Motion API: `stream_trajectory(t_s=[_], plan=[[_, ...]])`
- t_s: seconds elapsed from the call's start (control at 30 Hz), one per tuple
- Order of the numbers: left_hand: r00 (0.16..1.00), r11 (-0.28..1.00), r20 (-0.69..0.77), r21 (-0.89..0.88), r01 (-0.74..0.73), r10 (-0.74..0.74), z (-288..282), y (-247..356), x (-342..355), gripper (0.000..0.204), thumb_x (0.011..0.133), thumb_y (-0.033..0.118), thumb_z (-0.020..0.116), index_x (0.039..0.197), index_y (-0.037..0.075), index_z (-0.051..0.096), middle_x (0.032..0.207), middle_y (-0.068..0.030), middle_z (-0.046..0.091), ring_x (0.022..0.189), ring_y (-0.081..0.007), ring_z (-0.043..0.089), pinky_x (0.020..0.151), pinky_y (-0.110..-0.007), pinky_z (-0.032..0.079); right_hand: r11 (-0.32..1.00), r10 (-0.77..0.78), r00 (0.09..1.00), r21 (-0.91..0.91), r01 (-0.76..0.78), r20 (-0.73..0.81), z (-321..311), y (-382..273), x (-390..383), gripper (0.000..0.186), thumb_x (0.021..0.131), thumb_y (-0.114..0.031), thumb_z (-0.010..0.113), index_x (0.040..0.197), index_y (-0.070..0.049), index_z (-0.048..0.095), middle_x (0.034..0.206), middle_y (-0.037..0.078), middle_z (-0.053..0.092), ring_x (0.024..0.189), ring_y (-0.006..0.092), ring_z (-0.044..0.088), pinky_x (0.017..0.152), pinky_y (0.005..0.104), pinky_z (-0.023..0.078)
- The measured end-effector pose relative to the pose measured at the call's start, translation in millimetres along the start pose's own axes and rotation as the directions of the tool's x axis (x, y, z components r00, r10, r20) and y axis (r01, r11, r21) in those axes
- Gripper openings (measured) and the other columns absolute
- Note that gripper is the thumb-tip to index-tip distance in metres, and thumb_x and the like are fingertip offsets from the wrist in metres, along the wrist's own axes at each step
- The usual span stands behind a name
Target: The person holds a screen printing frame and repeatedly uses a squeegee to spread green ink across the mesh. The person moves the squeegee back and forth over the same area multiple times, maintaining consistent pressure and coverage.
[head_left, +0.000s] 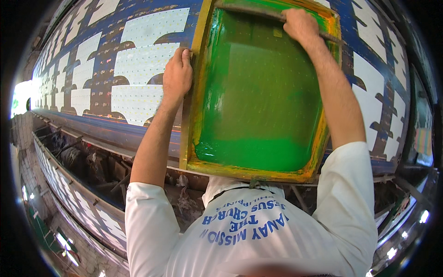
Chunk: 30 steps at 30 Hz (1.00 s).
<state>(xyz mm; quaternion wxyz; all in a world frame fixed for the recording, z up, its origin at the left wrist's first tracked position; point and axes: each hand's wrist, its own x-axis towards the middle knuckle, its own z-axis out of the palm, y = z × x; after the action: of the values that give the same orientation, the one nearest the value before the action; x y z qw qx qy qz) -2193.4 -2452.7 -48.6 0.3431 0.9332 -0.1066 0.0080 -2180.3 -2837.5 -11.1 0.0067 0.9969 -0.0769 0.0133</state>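
A screen printing frame [258, 174] with a yellow-stained rim lies over the long table in front of me. Wet green ink [258, 152] coats its mesh, thickest along the near end and the left side. My right hand [301, 26] is closed around a long squeegee [249, 11], which spans the frame near its far end. At the frame's left side, my left hand [177, 74] has its fingers curled against the outer edge; part of the grip is hidden. White cut pieces [145, 62] with small dots lie flat on the table beside the frame.
The blue and brown table [102, 69] carries rows of more white pieces [369, 74] on both sides. Below its near edge, a trough [101, 164] holds dark clutter. Another table [69, 184] with white pieces stands behind me at the left.
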Motion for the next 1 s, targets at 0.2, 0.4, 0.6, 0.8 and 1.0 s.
stream_trajectory(t_s=[0.2, 0.4, 0.6, 0.8, 1.0], plan=[[1.000, 0.995, -0.020, 0.101, 0.025, -0.023, -1.6, 9.5, -2.1, 0.037, 0.114, 0.035, 0.042, 0.122, 0.007, 0.065, 0.109, -0.0254, 0.074, 0.107, -0.0478, 0.068, 0.090, -0.056, 0.053, 0.989, -0.115, 0.989, 0.106, 0.105, 0.097, -19.6, 42.6, 81.0, 0.029, 0.078, -0.019, 0.067, 0.096, -0.001, 0.081, 0.096, 0.028, 0.076, 0.092, 0.0430, 0.075, 0.081, 0.0512, 0.061], [0.997, 0.971, -0.055, 0.229, 0.068, -0.057, 1.7, 12.5, -4.8, 0.036, 0.114, 0.035, 0.043, 0.120, 0.008, 0.065, 0.108, -0.0246, 0.074, 0.102, -0.0475, 0.070, 0.086, -0.057, 0.054, 0.996, -0.051, 0.999, 0.067, 0.050, 0.013, -14.2, 44.3, 101.0, 0.030, 0.077, -0.020, 0.069, 0.097, -0.002, 0.081, 0.097, 0.029, 0.075, 0.093, 0.0447, 0.075, 0.080, 0.0521, 0.060], [0.998, 0.988, -0.063, 0.157, -0.013, 0.023, 0.3, 10.5, -3.8, 0.037, 0.113, 0.034, 0.042, 0.119, 0.006, 0.066, 0.104, -0.0262, 0.075, 0.099, -0.0502, 0.070, 0.086, -0.058, 0.054, 0.992, -0.107, 0.988, 0.076, 0.099, 0.115, -16.9, 35.1, 62.1, 0.029, 0.080, -0.023, 0.071, 0.101, -0.007, 0.083, 0.102, 0.025, 0.077, 0.099, 0.0434, 0.075, 0.085, 0.0519, 0.061], [0.998, 0.990, -0.045, 0.132, -0.046, 0.052, 0.1, 4.5, -1.7, 0.037, 0.112, 0.035, 0.044, 0.122, 0.007, 0.067, 0.104, -0.0270, 0.075, 0.099, -0.0514, 0.069, 0.085, -0.059, 0.054, 0.993, -0.121, 0.953, 0.048, 0.112, 0.276, -22.4, -15.3, -73.5, 0.030, 0.090, -0.012, 0.067, 0.117, -0.016, 0.079, 0.109, 0.020, 0.078, 0.100, 0.0414, 0.075, 0.090, 0.0534, 0.061], [0.995, 0.989, -0.055, 0.129, -0.077, 0.085, 1.3, -3.0, -2.7, 0.040, 0.112, 0.038, 0.042, 0.122, 0.008, 0.066, 0.104, -0.0276, 0.075, 0.100, -0.0515, 0.069, 0.085, -0.060, 0.053, 0.988, -0.104, 0.959, 0.137, 0.069, 0.264, -26.7, -88.8, -259.7, 0.028, 0.091, -0.007, 0.068, 0.115, -0.015, 0.080, 0.101, 0.015, 0.079, 0.095, 0.0346, 0.078, 0.085, 0.0493, 0.064]])
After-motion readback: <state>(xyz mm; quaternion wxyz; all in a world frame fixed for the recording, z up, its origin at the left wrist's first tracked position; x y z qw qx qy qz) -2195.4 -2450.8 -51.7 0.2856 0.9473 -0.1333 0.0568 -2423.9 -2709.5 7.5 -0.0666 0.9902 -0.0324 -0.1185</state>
